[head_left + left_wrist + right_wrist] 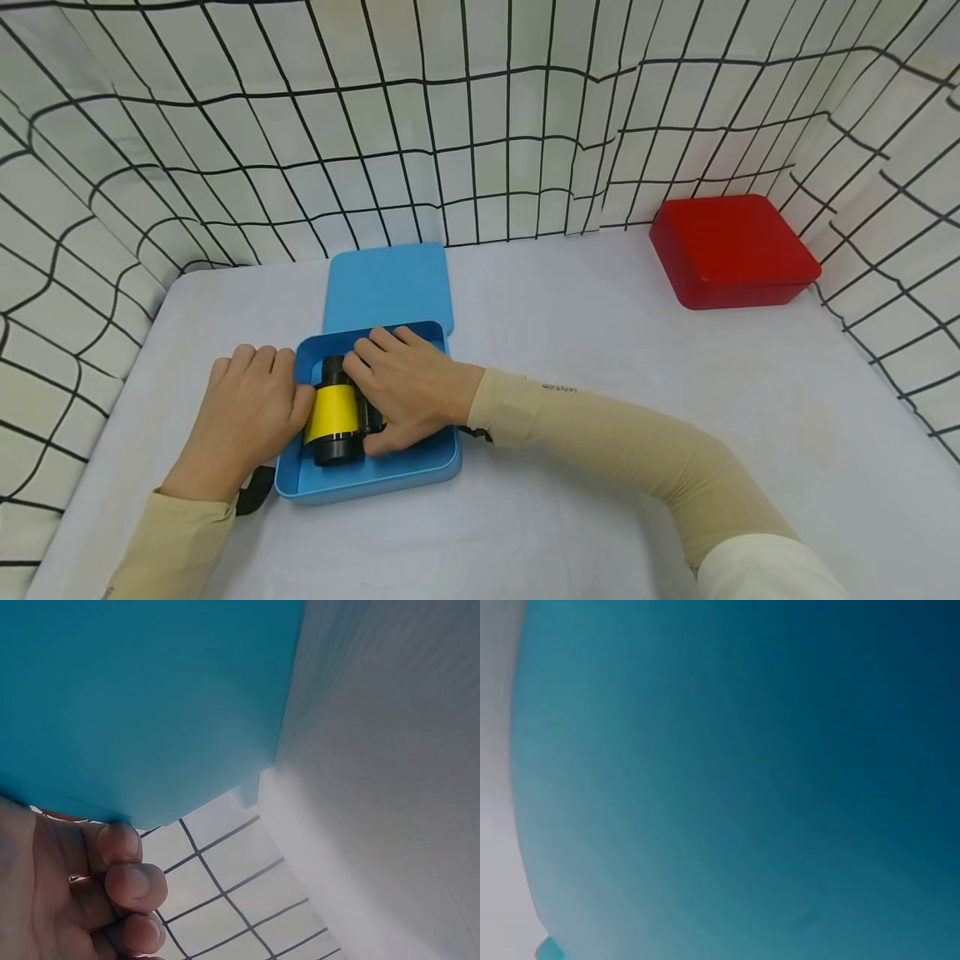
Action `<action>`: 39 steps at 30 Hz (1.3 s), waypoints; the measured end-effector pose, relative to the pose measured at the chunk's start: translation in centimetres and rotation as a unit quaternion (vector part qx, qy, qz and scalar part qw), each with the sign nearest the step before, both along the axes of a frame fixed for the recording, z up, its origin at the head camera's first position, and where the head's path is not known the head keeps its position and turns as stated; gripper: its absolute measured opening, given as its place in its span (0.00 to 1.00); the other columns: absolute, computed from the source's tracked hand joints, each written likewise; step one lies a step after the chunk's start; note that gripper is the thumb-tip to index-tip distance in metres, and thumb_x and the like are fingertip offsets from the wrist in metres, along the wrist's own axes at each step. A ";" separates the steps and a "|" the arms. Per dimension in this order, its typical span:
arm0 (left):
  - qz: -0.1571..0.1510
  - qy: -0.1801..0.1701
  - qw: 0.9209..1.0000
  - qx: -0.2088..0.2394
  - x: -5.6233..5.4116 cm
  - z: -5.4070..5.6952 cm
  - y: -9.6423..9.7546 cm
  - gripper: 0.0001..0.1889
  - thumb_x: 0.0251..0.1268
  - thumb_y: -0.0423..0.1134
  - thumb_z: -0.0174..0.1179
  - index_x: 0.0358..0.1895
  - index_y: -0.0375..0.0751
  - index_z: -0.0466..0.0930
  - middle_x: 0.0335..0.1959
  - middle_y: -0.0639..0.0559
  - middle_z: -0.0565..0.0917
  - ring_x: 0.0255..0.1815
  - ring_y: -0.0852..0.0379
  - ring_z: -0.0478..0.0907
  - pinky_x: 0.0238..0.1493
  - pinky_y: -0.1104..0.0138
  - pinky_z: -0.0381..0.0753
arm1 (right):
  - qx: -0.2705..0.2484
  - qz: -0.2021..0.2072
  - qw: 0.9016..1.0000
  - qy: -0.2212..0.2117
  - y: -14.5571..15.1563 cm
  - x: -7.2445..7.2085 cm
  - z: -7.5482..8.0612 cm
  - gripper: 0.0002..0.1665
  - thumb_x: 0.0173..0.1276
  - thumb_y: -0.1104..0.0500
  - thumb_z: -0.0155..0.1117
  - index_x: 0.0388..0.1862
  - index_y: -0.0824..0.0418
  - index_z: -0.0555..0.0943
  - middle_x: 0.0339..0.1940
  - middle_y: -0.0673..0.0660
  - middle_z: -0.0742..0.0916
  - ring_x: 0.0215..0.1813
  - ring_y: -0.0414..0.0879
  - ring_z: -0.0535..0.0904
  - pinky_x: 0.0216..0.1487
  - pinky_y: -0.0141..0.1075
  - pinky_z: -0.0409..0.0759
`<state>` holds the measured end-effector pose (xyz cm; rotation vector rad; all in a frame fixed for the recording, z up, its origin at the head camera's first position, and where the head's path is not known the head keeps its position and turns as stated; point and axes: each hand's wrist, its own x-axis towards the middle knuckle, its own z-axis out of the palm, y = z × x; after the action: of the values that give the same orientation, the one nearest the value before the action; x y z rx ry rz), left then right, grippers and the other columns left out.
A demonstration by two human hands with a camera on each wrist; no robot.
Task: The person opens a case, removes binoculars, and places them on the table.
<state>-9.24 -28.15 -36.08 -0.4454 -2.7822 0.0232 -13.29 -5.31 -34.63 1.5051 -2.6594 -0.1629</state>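
A pair of black and yellow binoculars (333,412) lies inside an open blue box (390,479). One barrel shows plainly; the other is mostly covered by my right hand (408,392), which grips the binoculars from above. At the box's left side, my left hand (251,408) holds the wall, its thumb over the rim and its fingers curled on the outer side. The left wrist view shows these curled fingers (135,885) beside the blue wall. Only blue box surface fills the right wrist view, and the right fingers are out of sight there.
The box's light blue lid (390,287) lies flat behind it, seemingly attached. A red closed box (735,250) stands at the back right of the white table (555,517). White cloth with a black grid (510,125) surrounds the table's back and sides.
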 end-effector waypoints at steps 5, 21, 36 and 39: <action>-0.001 -0.003 1.000 0.004 -0.1 -0.1 -0.1 0.12 0.67 0.40 0.53 0.30 0.34 0.67 0.22 0.46 0.66 0.28 0.47 0.62 0.32 0.60 0.55 | -0.002 -0.007 1.000 0.015 0.1 -0.1 0.6 0.49 0.60 0.20 0.54 0.64 0.54 0.71 0.56 0.50 0.80 0.56 0.45 0.73 0.57 0.38 0.75; -0.008 0.010 1.000 0.004 0.1 -0.2 -0.3 0.11 0.65 0.39 0.52 0.31 0.33 0.68 0.22 0.44 0.67 0.28 0.46 0.62 0.32 0.60 0.55 | 0.015 -0.008 0.999 0.037 0.6 -0.2 2.0 0.48 0.59 0.20 0.54 0.63 0.54 0.70 0.53 0.50 0.80 0.52 0.45 0.73 0.51 0.37 0.74; -0.007 0.005 1.000 0.000 0.0 0.0 -0.1 0.11 0.66 0.39 0.49 0.30 0.33 0.67 0.22 0.45 0.67 0.29 0.46 0.62 0.33 0.61 0.55 | 0.017 -0.009 0.998 0.054 1.0 0.0 3.5 0.49 0.59 0.20 0.55 0.64 0.55 0.70 0.54 0.50 0.80 0.53 0.45 0.72 0.52 0.38 0.74; -0.004 -0.001 1.000 0.001 0.0 0.0 -0.2 0.11 0.66 0.39 0.50 0.30 0.34 0.67 0.22 0.45 0.66 0.28 0.47 0.61 0.33 0.61 0.54 | 0.015 -0.007 0.998 0.057 1.3 0.0 3.7 0.49 0.58 0.20 0.55 0.64 0.55 0.70 0.54 0.50 0.80 0.53 0.45 0.72 0.52 0.38 0.73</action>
<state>-9.24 -28.32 -36.13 -0.4568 -2.7813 0.0169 -13.28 -4.06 -30.92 1.4405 -2.5896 -0.2823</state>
